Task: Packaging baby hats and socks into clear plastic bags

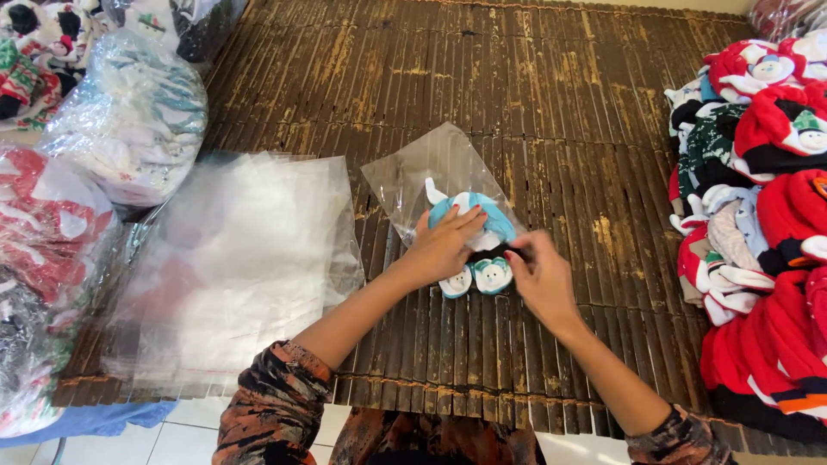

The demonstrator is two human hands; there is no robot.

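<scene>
Both hands, left [441,250] and right [541,277], on soft blue socks [476,226] half inside crinkly clear bag [431,176].

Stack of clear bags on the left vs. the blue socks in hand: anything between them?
Head view: only bare slatted mat separates the stack of clear bags from the blue socks.

Single head-worn view, steeply down, close over slatted table [534,112]

Soft cloth, shiny plastic, rough wood

The small blue-and-white fuzzy cloth socks [475,226] sit half in a clear, shiny plastic bag [428,169]. The brown slatted wooden table [551,103] looks rough and worn. The flat stack of clear plastic bags [237,258] looks smooth and glossy.
</scene>
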